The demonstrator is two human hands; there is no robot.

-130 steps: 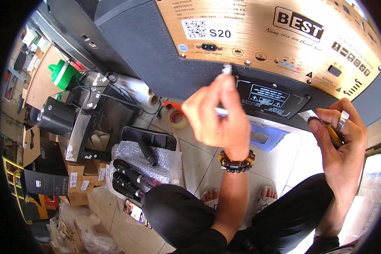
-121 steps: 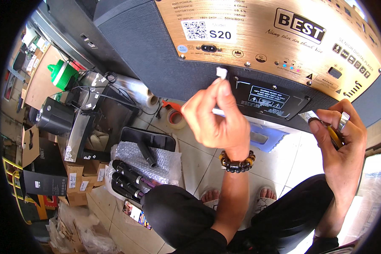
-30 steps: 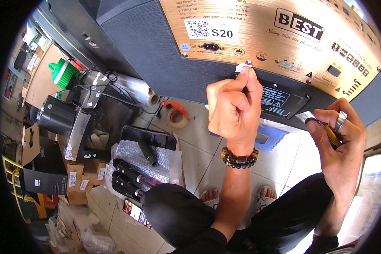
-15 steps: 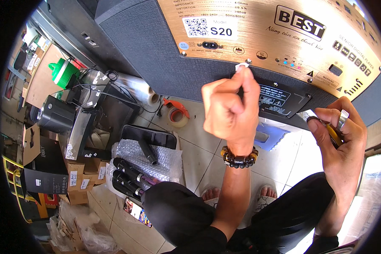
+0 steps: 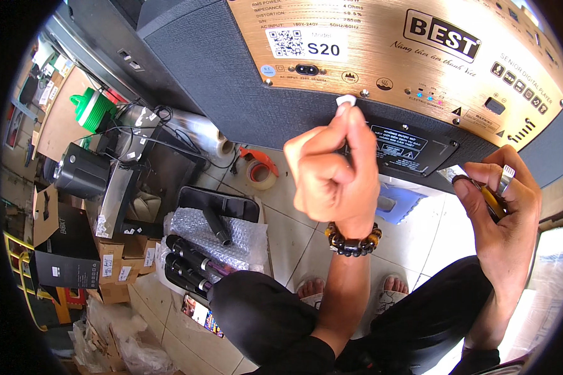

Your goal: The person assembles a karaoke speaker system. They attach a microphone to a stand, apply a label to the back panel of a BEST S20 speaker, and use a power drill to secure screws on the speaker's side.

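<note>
My left hand [image 5: 334, 169], with a beaded bracelet at the wrist, pinches a small white scrap [image 5: 346, 100] between thumb and forefinger. The scrap is just below the lower edge of a gold metal panel [image 5: 381, 62], near a screw. That panel is on a large black speaker cabinet [image 5: 231, 100]; a smaller black label plate [image 5: 406, 150] sits below it, partly behind my left hand. On the right, my right hand [image 5: 507, 200] is closed around a yellow-handled utility knife [image 5: 493, 201]. Its silvery blade points left toward the cabinet's lower edge. A wide silver ring is on one finger.
Tape in an orange dispenser [image 5: 260, 170] lies on the tiled floor. Left of my knees, black microphones [image 5: 194, 256] and bubble wrap [image 5: 244, 240] lie by a black tray [image 5: 231, 199], with a phone [image 5: 201, 314] beside them. Cardboard boxes [image 5: 122, 265] and cables stand farther left.
My left hand has shifted slightly left and down with the white scrap, away from the panel screw. The right hand stays nearly still.
</note>
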